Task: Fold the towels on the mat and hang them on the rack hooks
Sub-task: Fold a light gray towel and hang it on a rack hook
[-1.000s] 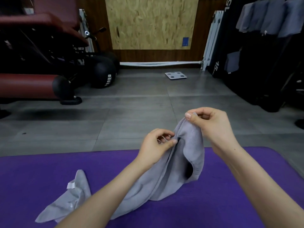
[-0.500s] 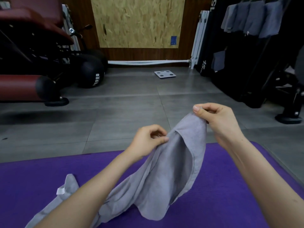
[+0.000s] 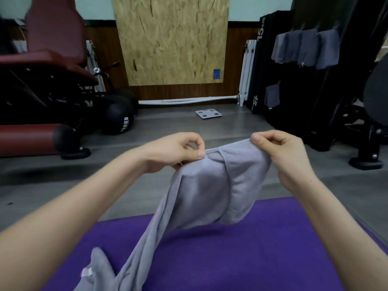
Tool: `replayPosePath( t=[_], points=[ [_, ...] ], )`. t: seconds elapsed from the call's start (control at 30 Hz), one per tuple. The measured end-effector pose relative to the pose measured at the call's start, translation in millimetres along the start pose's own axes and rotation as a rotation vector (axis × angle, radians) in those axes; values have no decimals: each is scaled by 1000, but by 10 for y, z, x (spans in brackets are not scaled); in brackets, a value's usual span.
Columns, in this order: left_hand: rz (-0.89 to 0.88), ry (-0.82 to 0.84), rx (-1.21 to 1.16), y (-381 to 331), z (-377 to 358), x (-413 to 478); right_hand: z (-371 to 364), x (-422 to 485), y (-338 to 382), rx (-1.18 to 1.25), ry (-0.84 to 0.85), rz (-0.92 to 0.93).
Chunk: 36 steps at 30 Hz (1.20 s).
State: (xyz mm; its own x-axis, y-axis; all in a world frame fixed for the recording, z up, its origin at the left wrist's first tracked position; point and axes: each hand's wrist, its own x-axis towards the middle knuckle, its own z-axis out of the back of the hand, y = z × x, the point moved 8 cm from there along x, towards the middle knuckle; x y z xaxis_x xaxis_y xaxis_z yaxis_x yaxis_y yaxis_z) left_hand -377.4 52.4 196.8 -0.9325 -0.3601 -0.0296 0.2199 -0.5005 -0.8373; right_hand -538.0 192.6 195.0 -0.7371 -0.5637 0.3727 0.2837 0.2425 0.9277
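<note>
item: grey towel (image 3: 210, 185), raised at centre, tail trailing toward 7 o'clock onto purple mat (image 3: 252, 248). left hand (image 3: 174, 152): thumb and forefinger pinch the top edge. right hand (image 3: 283, 156): curled fingers pinch the neighbouring corner. step, judged: opening the towel before folding. next: draw corners apart, level the edge. rack (image 3: 352, 45): 2 o'clock.

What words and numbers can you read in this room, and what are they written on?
"15cm": running up the upper black block.
"15": on the lower black block; anything after it is unreadable.
"PROUD", roughly: on the black ball.
Blue sticker on the wooden board: too small to read.
White tag on the grey towel: too blurred to read.
</note>
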Motion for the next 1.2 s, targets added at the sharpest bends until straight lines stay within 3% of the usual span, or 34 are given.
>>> replayPosePath(
  t=[0.13,0.23,0.43,0.57,0.63,0.73,0.9,1.07,1.2],
  points=[
    [-30,151,-58,-537,-26,-32,215,52,274,105,70,0],
    [30,154,-58,-526,-123,145,359,109,160,83,64,-65],
    [169,-53,1,460,-650,608,563,34,-855,-224,-68,-190],
    [228,-278,-405,1127,-821,792,853,149,-1593,-441,-272,-262],
    [278,-390,-484,1480,-819,758,903,133,-1883,-634,-269,-320],
    [290,-397,-346,1920,-843,505,704,-30,-2242,-856,-120,-331],
    [291,-275,118,2672,-818,-200,136,-594,-2866,-776,120,-363],
    [269,22,508,3296,-1297,-868,-154,-1320,-3498,-719,316,-395],
    [96,69,569,3506,-1724,-1245,-453,-2005,-3657,-638,541,-260]
  ],
)
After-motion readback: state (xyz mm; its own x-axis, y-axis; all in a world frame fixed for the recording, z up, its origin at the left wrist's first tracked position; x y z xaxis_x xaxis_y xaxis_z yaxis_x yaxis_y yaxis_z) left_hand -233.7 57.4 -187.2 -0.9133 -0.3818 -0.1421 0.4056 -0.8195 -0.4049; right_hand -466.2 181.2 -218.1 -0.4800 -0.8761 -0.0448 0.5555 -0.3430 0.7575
